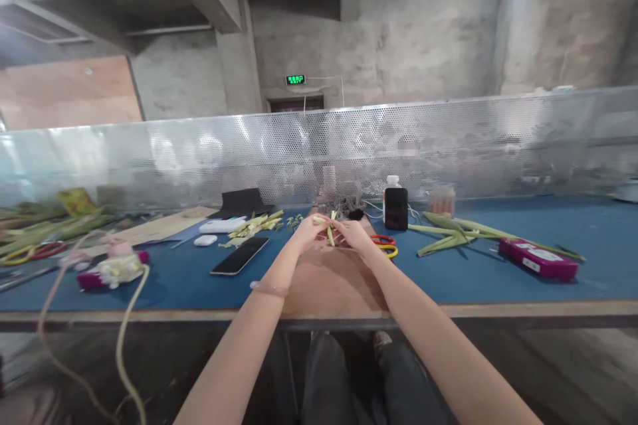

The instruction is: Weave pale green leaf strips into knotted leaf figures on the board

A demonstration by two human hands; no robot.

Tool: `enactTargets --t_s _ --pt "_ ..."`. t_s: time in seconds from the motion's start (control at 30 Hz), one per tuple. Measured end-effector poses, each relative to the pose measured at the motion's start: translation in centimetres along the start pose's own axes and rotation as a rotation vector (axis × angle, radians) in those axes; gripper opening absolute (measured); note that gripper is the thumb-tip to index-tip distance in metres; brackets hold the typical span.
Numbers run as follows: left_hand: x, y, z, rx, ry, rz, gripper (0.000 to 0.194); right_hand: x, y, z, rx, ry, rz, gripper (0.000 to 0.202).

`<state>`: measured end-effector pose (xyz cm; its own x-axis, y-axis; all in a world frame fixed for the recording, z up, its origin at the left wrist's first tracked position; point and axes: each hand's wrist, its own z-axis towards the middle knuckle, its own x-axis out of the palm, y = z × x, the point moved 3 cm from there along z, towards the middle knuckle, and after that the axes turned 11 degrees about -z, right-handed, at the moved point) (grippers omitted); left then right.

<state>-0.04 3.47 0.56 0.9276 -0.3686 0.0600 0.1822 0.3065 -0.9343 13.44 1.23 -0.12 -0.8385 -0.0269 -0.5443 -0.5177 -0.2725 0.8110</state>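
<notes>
My left hand (pixel 312 228) and my right hand (pixel 349 232) meet over a brown board (pixel 333 279) at the middle of the table. Between them is a short pale green leaf piece (pixel 331 234), pinched by the fingers of both hands, its lower end pointing down toward the board. Right beside my right hand lie scissors (pixel 386 247) with red and yellow handles. Left of my left hand sits a pile of cut pale green strips (pixel 256 226). A black phone (pixel 242 256) lies flat in front of that pile.
On the right are a standing black phone (pixel 396 208), a white bottle (pixel 393 181), long green leaves (pixel 451 237) and a magenta box (pixel 538 259). At left, a white case (pixel 205 240), a corded magenta item (pixel 114 270) and more leaves (pixel 54 226). A perforated metal screen (pixel 279 146) stands behind.
</notes>
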Motion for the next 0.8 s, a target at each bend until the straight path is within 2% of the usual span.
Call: enactTargets --t_s 0.27,0.53,0.8 --pt "0.1 -0.41 -0.21 0.018 -0.022 0.036 0.021 -0.09 -0.01 0.22 -0.094 -0.086 -0.134 0.027" --pt "-0.18 -0.49 -0.12 -0.031 -0.085 0.059 0.02 -0.3 0.78 0.24 -0.275 -0.203 -0.463 0.023" --pt "0.48 -0.58 -0.64 -0.077 0.019 0.038 0.011 0.4 0.63 0.27 -0.284 -0.23 -0.755 0.027"
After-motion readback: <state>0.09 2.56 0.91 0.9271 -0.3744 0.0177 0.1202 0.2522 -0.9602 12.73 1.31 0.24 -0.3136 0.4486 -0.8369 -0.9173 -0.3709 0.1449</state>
